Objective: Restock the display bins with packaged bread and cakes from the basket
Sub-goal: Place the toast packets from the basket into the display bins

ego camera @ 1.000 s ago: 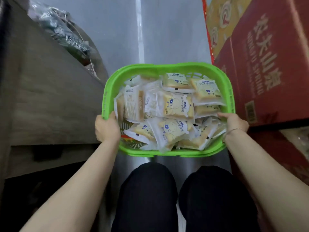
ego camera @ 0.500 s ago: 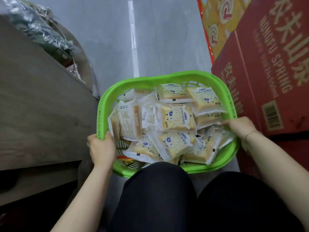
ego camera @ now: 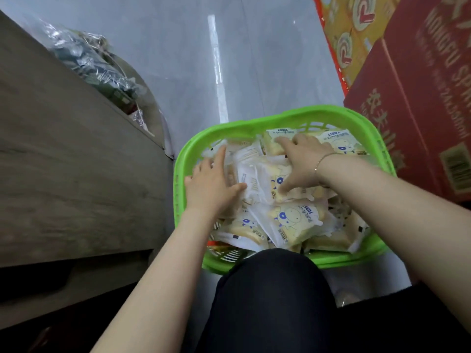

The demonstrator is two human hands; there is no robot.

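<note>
Both hands have left the rim and moved into the green basket (ego camera: pixel 257 128); the left hand (ego camera: pixel 212 188) lies flat, grip released, on the toast packets (ego camera: pixel 293 220); the right hand (ego camera: pixel 302 161) spreads over them, clasping nothing; the basket sits on the floor (ego camera: pixel 191 59) beside red cartons (ego camera: pixel 413 103) and a wooden shelf (ego camera: pixel 63 161).

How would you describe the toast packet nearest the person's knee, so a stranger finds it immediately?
Find the green basket on the floor. The toast packet lies face up at its near side, below both hands. Unlike its neighbours, its whole cartoon cow shows.
</note>
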